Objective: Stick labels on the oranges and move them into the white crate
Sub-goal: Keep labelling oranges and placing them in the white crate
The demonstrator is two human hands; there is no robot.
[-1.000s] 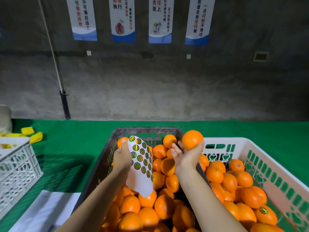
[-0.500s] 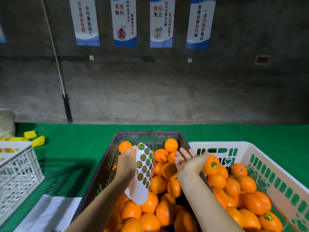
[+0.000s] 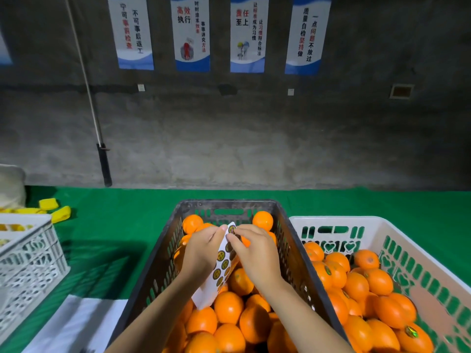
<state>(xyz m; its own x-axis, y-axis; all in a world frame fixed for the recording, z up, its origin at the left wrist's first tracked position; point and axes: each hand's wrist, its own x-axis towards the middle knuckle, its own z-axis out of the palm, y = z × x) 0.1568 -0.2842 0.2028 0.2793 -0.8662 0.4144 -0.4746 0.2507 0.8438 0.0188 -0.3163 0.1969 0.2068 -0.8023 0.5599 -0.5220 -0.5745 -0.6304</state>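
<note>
Head view: both hands work above the dark crate [image 3: 158, 271], which stands on the green bench [image 3: 122, 225] and is packed with unlabelled oranges [image 3: 229, 307]. The left grip [image 3: 201, 253] is curled round the left edge of the label sheet [image 3: 221, 270] and holds it upright over the fruit. The right grip [image 3: 257, 256] pinches a label [image 3: 230, 244] near the sheet's far end, thumb and forefinger closed together. Whether that label has lifted off the backing cannot be told. Neither grip holds an orange.

The white crate [image 3: 336, 220] sits just right of the dark one, touching or nearly so. It carries a heap of oranges, and a shiny sticker [image 3: 410, 331] shows on a near one.

The step in hand looks like peeling one label free. To do it well, the left grip should bend the backing slightly away so the label's edge stands up. The right fingertip should catch only that edge, leaving the adhesive face untouched. Peel slowly along the sheet, or a neighbouring label may come with it. Then press the label flat on a smooth part of the peel.

A smaller white crate [image 3: 30, 253] stands far left.
</note>
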